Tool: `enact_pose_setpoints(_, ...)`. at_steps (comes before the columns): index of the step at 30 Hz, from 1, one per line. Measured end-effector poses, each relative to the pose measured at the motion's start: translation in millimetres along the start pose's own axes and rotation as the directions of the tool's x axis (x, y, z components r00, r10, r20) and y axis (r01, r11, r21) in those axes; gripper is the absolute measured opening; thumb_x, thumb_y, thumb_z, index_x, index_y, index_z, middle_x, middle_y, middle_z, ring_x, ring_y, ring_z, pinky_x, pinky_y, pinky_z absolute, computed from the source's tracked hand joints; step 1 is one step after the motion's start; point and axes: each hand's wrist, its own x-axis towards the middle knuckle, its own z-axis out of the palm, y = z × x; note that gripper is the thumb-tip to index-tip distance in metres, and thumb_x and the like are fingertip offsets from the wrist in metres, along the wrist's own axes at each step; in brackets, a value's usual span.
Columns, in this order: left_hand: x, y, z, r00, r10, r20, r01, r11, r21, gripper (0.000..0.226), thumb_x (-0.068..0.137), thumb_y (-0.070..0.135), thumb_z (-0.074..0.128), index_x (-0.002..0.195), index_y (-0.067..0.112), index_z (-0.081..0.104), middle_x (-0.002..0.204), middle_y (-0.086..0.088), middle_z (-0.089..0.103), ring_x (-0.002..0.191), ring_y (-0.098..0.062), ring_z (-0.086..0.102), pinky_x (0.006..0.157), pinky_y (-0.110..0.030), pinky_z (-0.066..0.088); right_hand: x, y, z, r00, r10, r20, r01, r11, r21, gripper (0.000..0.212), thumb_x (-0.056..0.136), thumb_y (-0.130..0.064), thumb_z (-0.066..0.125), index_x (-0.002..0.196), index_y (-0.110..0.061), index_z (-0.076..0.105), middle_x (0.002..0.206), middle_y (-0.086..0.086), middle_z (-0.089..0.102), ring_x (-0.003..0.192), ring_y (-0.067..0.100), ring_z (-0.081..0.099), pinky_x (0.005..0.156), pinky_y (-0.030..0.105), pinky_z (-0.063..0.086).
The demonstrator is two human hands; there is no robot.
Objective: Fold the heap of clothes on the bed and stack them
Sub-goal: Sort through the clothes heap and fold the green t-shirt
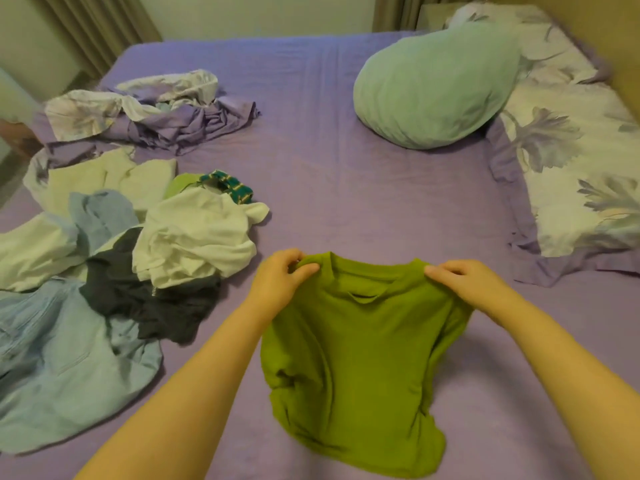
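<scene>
Two hands [280,278] [464,282] on green T-shirt [353,358], shoulders pinched.

Beige curtains [100,26], pale wall [263,12], purple-sheeted bed [311,98], wooden headboard [609,36]

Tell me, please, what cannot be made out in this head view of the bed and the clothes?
- Green shirt: its sleeves are tucked out of sight; left hand and right hand cover its shoulders.
- Heap of clothes: lower garments buried, left side cut off by the frame edge.
- Floral pillow: cut off at the right.
</scene>
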Motion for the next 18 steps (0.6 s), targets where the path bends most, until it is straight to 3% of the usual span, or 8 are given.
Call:
enact_pose_setpoints(2, 0, 26, -20, 0.994, 0.102, -0.035, -0.1, 0.994, 0.044, 0.025, 0.091, 0.032, 0.062, 0.081, 0.01, 0.067, 0.067, -0.012, 0.058, 0.062, -0.018, 0.048, 0.059, -0.038, 0.036, -17, -20, -20, 1.0, -0.004, -0.004, 0.004, 1.0, 0.023, 0.028, 0.091, -0.029, 0.06, 0.08, -0.005, 0.069, 0.079, 0.017, 0.065, 0.073, 0.02, 0.054, 0.068, 0.033, 0.04)
enact_pose_setpoints(5, -1, 62, -48, 0.961, 0.247, -0.126, -0.225, 0.96, 0.169, 0.02, 0.096, 0.024, 0.055, 0.099, 0.012, 0.07, 0.075, -0.007, 0.057, 0.076, -0.024, 0.053, 0.064, -0.032, 0.031, -50, -55, -48, 0.989, -0.114, -0.092, 0.116, 0.993, 0.016, 0.012, 0.09, -0.023, 0.063, 0.09, -0.013, 0.071, 0.089, 0.009, 0.069, 0.085, 0.021, 0.061, 0.078, 0.035, 0.046)
enact_pose_setpoints(7, -4, 88, -66, 0.931, 0.309, -0.192, -0.269, 0.94, 0.209, 0.025, 0.097, 0.022, 0.052, 0.116, 0.014, 0.067, 0.088, -0.013, 0.061, 0.088, -0.029, 0.055, 0.073, -0.032, 0.036, -72, -77, -66, 0.961, -0.2, -0.192, 0.199, 0.98, -0.025, 0.006, 0.087, -0.022, 0.066, 0.088, -0.016, 0.07, 0.086, 0.006, 0.067, 0.08, 0.018, 0.06, 0.07, 0.029, 0.046)
enact_pose_setpoints(10, -14, 124, -94, 0.889, 0.39, -0.239, -0.322, 0.905, 0.279, 0.034, 0.099, 0.024, 0.047, 0.132, 0.019, 0.057, 0.095, -0.016, 0.056, 0.091, -0.032, 0.054, 0.078, -0.041, 0.043, -102, -109, -92, 0.892, -0.316, -0.322, 0.28, 0.947, -0.156, 0.005, 0.087, -0.02, 0.067, 0.088, -0.014, 0.066, 0.077, -0.002, 0.061, 0.071, 0.007, 0.052, 0.058, 0.021, 0.036)
enact_pose_setpoints(15, -38, 176, -141, 0.814, 0.454, -0.361, -0.266, 0.846, 0.462, 0.036, 0.1, 0.034, 0.044, 0.135, 0.031, 0.053, 0.102, -0.011, 0.052, 0.088, -0.032, 0.054, 0.06, -0.04, 0.043, -151, -152, -128, 0.771, -0.431, -0.469, 0.336, 0.901, -0.274, 0.011, 0.088, -0.017, 0.063, 0.084, -0.011, 0.055, 0.069, 0.001, 0.048, 0.064, 0.016, 0.043, 0.055, 0.03, 0.031)
enact_pose_setpoints(18, -50, 203, -166, 0.847, 0.407, -0.341, -0.226, 0.858, 0.462, 0.036, 0.101, 0.039, 0.038, 0.134, 0.034, 0.052, 0.094, -0.006, 0.046, 0.083, -0.029, 0.051, 0.059, -0.035, 0.036, -179, -173, -147, 0.762, -0.465, -0.451, 0.324, 0.876, -0.357, 0.011, 0.092, -0.021, 0.058, 0.082, -0.021, 0.058, 0.071, -0.002, 0.051, 0.069, 0.016, 0.047, 0.056, 0.026, 0.031)
